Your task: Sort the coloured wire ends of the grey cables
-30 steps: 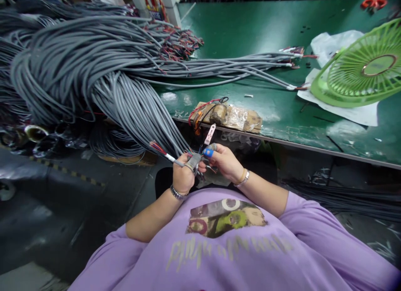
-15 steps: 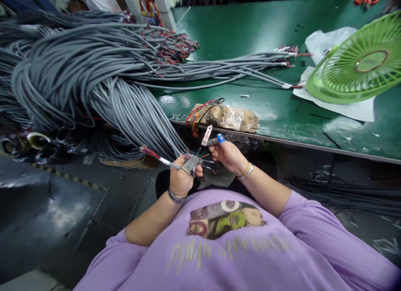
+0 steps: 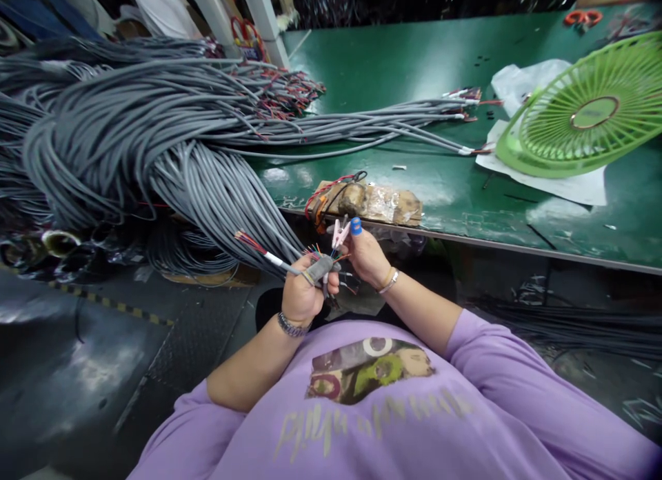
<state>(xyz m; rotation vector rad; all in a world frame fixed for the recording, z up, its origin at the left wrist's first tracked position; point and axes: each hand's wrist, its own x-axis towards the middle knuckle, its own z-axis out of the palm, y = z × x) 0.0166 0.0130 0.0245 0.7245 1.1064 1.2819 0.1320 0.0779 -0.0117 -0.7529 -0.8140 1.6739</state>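
My left hand (image 3: 303,294) is closed around the end of a grey cable (image 3: 287,266), and a grey wrapping covers what looks like its thumb. Thin coloured wires (image 3: 315,249) fan out past these fingers. Close on the right, my right hand (image 3: 368,256), with a blue finger cover (image 3: 356,225) on one fingertip, pinches a small pink clip like a clothes peg (image 3: 338,233) above the wires. The clip's two legs are spread in a V. Whether it touches a wire is too small to tell. A white-sleeved cable end (image 3: 273,258) with red and orange wires sticks out left of my left hand.
A large bundle of grey cables (image 3: 103,135) drapes over the left of the green table (image 3: 393,59). At the table's front edge lies a taped wooden block (image 3: 383,203) with wires. A green fan (image 3: 589,114) stands right, and orange-handled scissors (image 3: 583,18) lie behind.
My right hand has moved slightly left, closer to the wires at my left hand. The pink clip has turned and now shows spread legs. The whole view has shifted a little.
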